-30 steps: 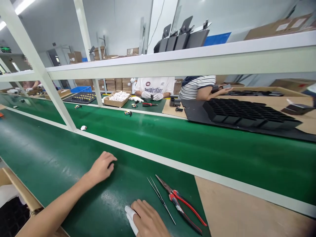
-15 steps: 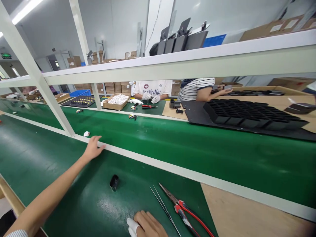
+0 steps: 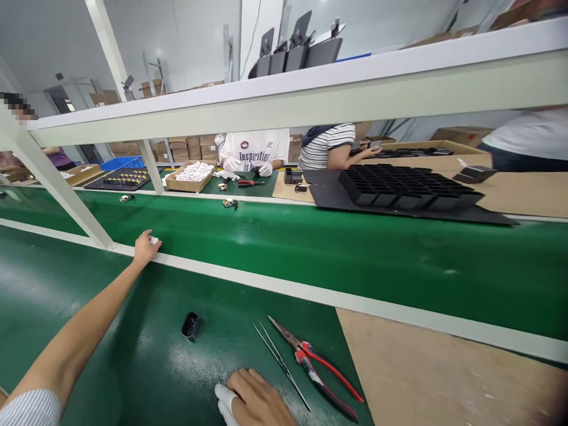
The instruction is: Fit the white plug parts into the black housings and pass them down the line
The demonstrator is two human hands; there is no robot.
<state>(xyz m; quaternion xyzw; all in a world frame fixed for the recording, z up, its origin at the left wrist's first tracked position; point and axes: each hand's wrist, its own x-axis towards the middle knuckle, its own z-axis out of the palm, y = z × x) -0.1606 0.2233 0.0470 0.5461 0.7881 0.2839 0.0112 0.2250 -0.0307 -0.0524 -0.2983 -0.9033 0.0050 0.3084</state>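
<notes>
Out over the near edge of the green belt, my left hand [image 3: 147,247] has its thumb and fingers closed around a small white piece [image 3: 154,240]. My right hand [image 3: 260,399] rests on the green work mat at the bottom, fingers curled under, with white covers on the thumb and a finger. Whatever may be inside it is hidden. Beside it on the right lie metal tweezers [image 3: 283,365] and red-and-black needle-nose pliers [image 3: 316,367]. A small black hollow housing [image 3: 190,326] stands on the mat between my hands.
A white rail [image 3: 248,283] separates the mat from the belt [image 3: 284,239], which carries small electronic parts [image 3: 229,203]. A slanted post [image 3: 66,189] rises left of my left hand. Across sit co-workers, a box of white pieces [image 3: 190,176] and black trays [image 3: 408,189].
My left hand has reached forward to the white piece on the belt and closed around it. My right hand stays on the mat. The view has shifted slightly.
</notes>
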